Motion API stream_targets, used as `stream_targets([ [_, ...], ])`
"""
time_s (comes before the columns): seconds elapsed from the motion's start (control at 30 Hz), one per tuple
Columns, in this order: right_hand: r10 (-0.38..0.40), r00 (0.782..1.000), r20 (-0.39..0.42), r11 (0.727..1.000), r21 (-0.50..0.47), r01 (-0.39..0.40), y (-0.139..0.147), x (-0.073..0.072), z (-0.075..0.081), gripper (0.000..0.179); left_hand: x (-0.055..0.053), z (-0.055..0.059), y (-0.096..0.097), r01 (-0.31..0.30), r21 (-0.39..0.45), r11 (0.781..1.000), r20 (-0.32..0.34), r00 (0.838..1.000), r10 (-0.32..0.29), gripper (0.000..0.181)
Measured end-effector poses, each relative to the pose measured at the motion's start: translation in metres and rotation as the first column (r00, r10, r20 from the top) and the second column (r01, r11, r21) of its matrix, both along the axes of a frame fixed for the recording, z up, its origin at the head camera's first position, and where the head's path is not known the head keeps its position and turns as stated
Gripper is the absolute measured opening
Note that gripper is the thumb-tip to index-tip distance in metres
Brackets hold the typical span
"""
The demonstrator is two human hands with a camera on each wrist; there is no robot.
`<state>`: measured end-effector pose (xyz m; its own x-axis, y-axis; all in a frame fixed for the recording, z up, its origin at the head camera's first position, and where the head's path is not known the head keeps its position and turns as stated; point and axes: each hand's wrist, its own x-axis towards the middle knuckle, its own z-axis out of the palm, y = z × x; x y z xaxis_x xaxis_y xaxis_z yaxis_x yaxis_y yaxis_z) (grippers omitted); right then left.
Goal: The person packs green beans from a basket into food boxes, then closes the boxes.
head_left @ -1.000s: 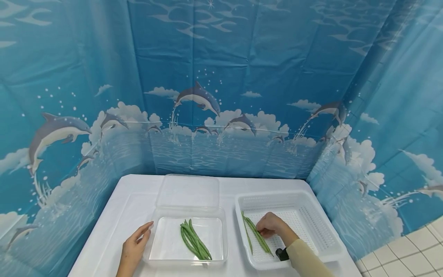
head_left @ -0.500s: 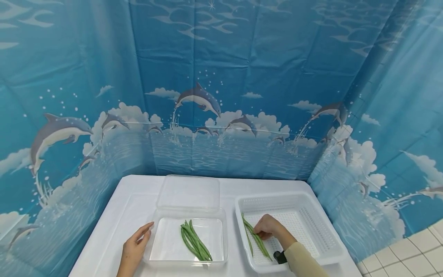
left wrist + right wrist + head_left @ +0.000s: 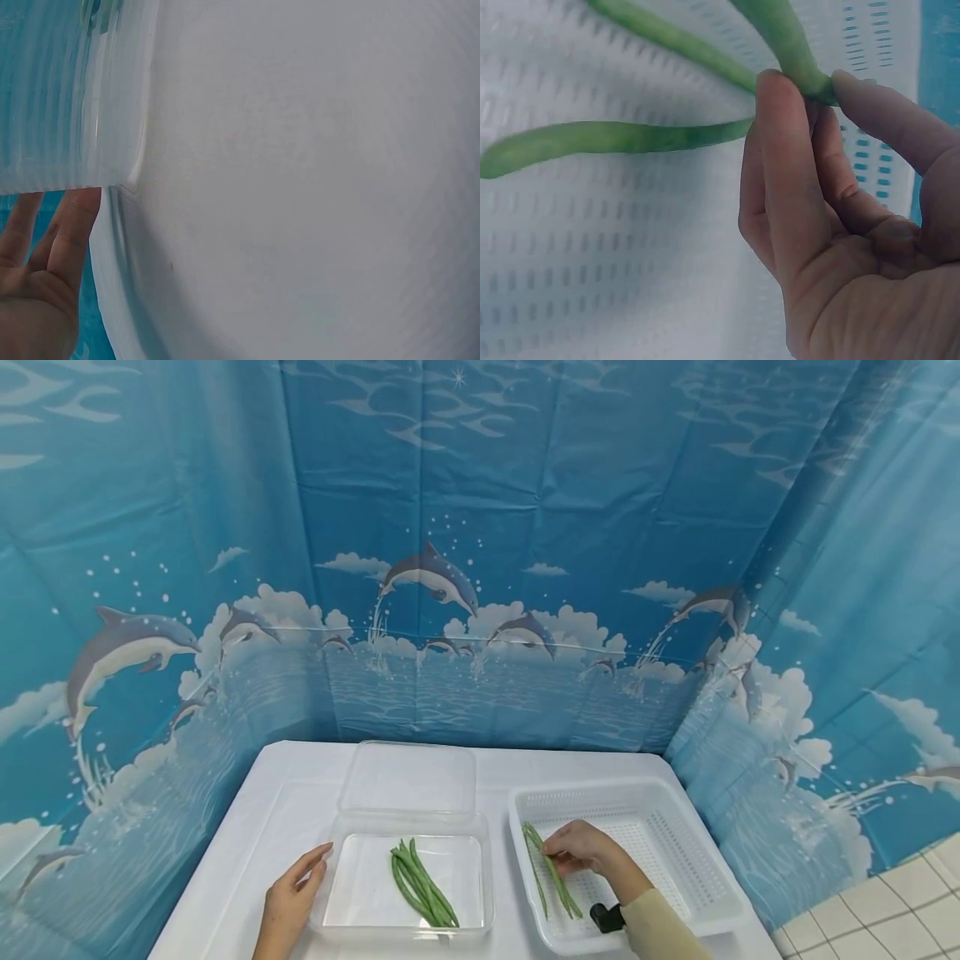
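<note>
In the white perforated basket [image 3: 701, 852], my right hand [image 3: 588, 853] pinches a green bean [image 3: 784, 34] near one end, between thumb and fingertips. Other green beans [image 3: 622, 139] lie on the basket floor beside those fingers. A clear plastic container [image 3: 360, 930] stands to the left, with a small bundle of green beans [image 3: 423, 887] inside. Fingers straight, my left hand [image 3: 294, 893] rests against the container's left side. From the left wrist view, its fingertips [image 3: 79, 202] meet the container wall [image 3: 120, 142].
Behind the container lies its clear lid [image 3: 408, 777]. A white cloth covers the table [image 3: 288, 810]. A blue dolphin curtain [image 3: 480, 685] hangs around the back and sides. The dark wrist camera [image 3: 606, 918] sits under my right wrist, inside the basket.
My right hand has shifted slightly left, and the lower ends of the beans beneath it have swung left. My left hand, the container and its beans stay put.
</note>
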<state>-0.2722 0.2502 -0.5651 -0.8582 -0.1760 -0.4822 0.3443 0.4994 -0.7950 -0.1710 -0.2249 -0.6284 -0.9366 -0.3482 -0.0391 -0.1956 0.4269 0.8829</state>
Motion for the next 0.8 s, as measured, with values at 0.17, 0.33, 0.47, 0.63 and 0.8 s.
stream_targets([
  [0.17,0.029,1.000,0.011,0.994,-0.104,-0.028,-0.003,-0.004,0.016,0.025,-0.001,-0.001,0.000,-0.001,-0.008,1.000,-0.009,1.000,0.001,0.039],
  [0.33,0.065,0.998,0.004,0.982,-0.176,-0.063,-0.012,-0.009,0.030,0.027,-0.001,-0.001,0.001,-0.003,-0.008,1.000,-0.006,1.000,0.003,0.038],
  [0.47,0.102,0.995,-0.014,0.972,-0.211,-0.102,-0.027,-0.011,0.042,0.028,0.000,-0.001,0.000,-0.002,-0.010,1.000,-0.008,1.000,0.002,0.039],
  [0.63,0.137,0.990,-0.044,0.967,-0.212,-0.143,-0.053,-0.013,0.051,0.034,0.000,-0.001,-0.001,0.003,-0.011,1.000,-0.013,1.000,-0.003,0.039],
  [0.8,0.168,0.984,-0.058,0.966,-0.188,-0.176,-0.080,-0.011,0.054,0.034,0.000,0.000,0.000,-0.003,-0.008,1.000,-0.015,1.000,0.003,0.039],
])
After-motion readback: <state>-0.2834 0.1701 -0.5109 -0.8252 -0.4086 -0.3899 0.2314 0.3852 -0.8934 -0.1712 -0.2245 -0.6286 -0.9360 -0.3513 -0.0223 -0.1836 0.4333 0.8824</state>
